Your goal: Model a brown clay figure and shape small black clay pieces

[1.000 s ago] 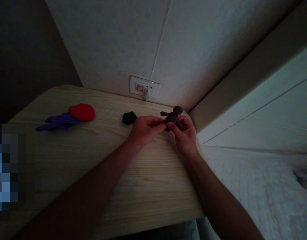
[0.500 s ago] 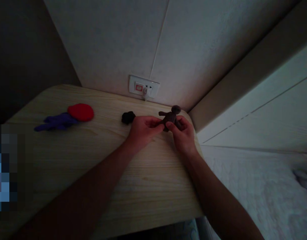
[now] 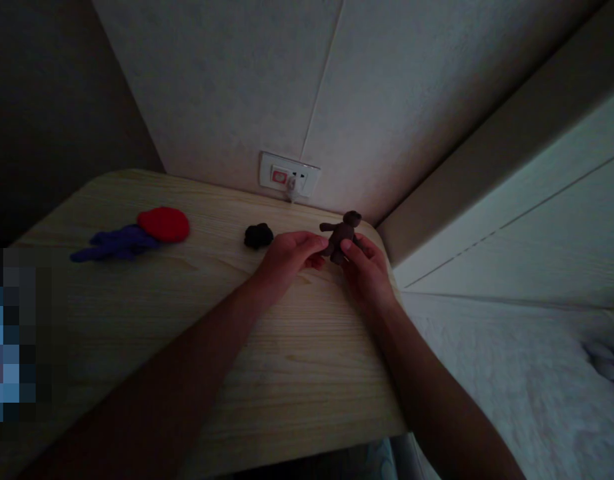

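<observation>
A small dark brown clay figure (image 3: 342,233) with a round head, a body and stubby limbs is held up over the table's far right part. My right hand (image 3: 367,270) is closed around its lower right side, the thumb pressed on the body. My left hand (image 3: 291,257) pinches the figure's lower left limb between thumb and fingers. Just left of that hand, a black lump of clay (image 3: 258,236) lies on the wooden table (image 3: 287,360).
Farther left lie a flat red clay piece (image 3: 164,225) and a purple clay piece (image 3: 119,243), touching each other. A wall socket (image 3: 289,177) with a plug is behind the table. A pale panel (image 3: 487,220) runs along the right side.
The figure has turned slightly in my hands, its head now tilted differently. My right thumb has shifted a little to the right on its body. The clay on the table stays put.
</observation>
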`<state>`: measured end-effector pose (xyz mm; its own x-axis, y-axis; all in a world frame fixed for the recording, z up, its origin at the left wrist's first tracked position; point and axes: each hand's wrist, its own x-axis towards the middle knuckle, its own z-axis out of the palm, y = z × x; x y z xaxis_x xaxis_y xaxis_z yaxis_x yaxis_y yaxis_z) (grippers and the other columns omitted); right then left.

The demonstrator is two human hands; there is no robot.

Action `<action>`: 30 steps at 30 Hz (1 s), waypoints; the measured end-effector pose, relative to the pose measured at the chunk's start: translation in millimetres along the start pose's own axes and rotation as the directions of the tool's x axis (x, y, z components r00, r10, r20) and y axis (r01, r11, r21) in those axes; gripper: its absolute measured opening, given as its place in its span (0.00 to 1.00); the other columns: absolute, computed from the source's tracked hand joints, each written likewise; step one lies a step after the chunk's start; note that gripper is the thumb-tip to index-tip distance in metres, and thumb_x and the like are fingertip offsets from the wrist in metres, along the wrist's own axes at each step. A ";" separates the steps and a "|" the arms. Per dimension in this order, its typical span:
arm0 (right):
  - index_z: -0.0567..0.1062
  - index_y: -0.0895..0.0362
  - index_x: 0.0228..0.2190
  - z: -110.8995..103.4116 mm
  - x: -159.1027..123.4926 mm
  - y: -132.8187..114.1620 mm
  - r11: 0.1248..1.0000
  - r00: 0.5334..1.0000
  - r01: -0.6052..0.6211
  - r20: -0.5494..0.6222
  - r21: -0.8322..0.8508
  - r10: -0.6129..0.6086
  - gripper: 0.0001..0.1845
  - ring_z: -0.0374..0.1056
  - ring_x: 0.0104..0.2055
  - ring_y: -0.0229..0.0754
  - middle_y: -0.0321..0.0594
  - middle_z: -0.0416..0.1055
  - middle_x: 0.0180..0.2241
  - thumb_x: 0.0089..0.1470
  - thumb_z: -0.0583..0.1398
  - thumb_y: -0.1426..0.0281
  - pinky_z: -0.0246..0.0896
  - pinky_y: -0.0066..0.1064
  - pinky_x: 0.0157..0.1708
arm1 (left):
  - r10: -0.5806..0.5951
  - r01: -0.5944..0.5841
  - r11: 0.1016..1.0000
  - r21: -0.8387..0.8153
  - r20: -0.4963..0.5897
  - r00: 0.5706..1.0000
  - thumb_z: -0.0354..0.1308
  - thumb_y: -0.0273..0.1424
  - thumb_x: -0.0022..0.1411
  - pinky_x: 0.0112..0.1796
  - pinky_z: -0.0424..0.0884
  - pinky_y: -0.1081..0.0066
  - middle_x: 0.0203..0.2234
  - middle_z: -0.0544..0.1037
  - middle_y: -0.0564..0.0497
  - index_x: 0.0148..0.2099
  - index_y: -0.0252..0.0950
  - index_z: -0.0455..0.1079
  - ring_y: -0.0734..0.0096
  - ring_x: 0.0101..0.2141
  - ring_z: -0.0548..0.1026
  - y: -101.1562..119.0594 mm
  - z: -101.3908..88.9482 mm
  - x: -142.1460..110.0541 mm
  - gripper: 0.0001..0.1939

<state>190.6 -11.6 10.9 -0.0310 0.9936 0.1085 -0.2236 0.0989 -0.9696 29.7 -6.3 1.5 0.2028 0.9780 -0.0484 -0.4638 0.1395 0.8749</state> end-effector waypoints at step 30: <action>0.82 0.55 0.26 0.2 -7.3 -1.8 0.959 0.978 -0.067 0.172 -0.276 0.118 0.16 0.64 0.25 0.36 0.34 0.75 0.22 0.47 0.74 0.56 0.55 0.30 0.27 | 0.047 -0.064 0.987 -0.148 -0.115 0.992 0.76 0.36 0.44 0.32 0.69 0.69 0.30 0.82 0.49 0.38 0.33 0.78 0.71 0.30 0.76 9.6 -2.1 1.8 0.20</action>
<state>191.0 -19.0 11.9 -0.2243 0.9741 0.0291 0.0569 0.0429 -0.9975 23.9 -2.8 8.8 0.0803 0.9948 -0.0619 -0.5988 0.0978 0.7949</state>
